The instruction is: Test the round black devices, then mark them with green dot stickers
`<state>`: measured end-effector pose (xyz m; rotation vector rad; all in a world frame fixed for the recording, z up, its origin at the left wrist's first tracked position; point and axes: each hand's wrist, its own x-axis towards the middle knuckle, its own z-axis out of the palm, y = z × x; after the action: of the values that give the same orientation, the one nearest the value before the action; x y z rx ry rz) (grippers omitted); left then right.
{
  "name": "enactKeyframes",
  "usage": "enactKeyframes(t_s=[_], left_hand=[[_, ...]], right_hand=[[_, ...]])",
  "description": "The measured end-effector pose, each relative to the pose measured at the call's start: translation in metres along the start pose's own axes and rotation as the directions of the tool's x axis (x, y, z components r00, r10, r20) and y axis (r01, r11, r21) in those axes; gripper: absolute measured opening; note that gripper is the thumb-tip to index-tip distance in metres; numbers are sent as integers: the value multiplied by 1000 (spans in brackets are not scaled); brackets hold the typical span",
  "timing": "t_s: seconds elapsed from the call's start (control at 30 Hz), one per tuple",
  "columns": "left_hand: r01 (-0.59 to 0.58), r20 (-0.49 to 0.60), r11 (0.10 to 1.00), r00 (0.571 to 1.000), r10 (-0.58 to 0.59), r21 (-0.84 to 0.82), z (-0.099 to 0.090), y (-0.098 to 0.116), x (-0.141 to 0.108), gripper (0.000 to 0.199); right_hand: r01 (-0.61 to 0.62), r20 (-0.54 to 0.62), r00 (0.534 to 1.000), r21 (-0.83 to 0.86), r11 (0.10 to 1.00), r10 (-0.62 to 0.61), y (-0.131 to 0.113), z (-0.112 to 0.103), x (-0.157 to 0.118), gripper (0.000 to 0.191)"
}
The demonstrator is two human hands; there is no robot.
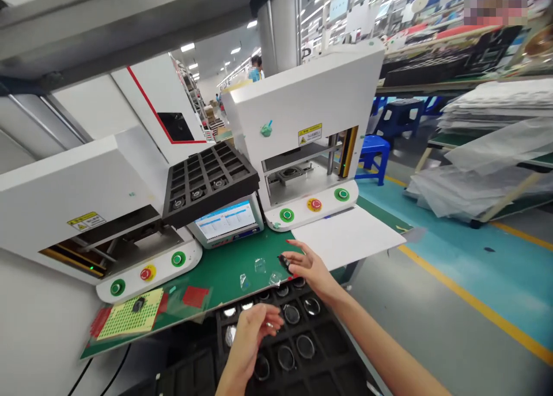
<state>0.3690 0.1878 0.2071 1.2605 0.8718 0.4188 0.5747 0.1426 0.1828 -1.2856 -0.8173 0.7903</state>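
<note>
My right hand [313, 272] is above the far right end of a black foam tray [328, 341], near the green table's edge. A small dark round part [285, 263] is pinched between its thumb and fingers. My left hand [256, 332] hovers over the left part of that tray, fingers curled together; whether anything is in them cannot be made out. Round clear-faced parts [306, 346] sit in several tray compartments. Small clear film pieces [260, 265] lie on the green tabletop [228, 263] just beyond the tray.
Two white press machines [302, 108] with green and red buttons stand behind. Between them, a second black tray [211, 180] rests above a small screen [227, 220]. White paper [349, 235] lies at right; a yellow dotted sheet [129, 315] and red film [196, 296] at left.
</note>
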Motion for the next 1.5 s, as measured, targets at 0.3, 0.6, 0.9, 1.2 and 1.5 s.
enactKeyframes(t_s=[0.3,0.6,0.9,1.2,1.5], left_hand=[[-104,57,840,986,158,-533,41,40,-47,26],[-587,51,761,800,598,275,19,46,-74,9],[-770,340,411,601,723,488,12,62,-78,23],[-770,372,409,609,701,490,11,62,-77,21],[-763,351,444,622,700,469,10,60,-74,19]], right_hand=[[181,191,937,451,874,-293,-62,53,-91,60],[488,-37,873,111,866,-487,-88,48,-111,37],[550,50,832,70,832,-553,-92,34,-114,47],[518,286,805,88,851,-520,-91,21,-104,49],[635,81,772,-36,772,-631,-81,27,-109,63]])
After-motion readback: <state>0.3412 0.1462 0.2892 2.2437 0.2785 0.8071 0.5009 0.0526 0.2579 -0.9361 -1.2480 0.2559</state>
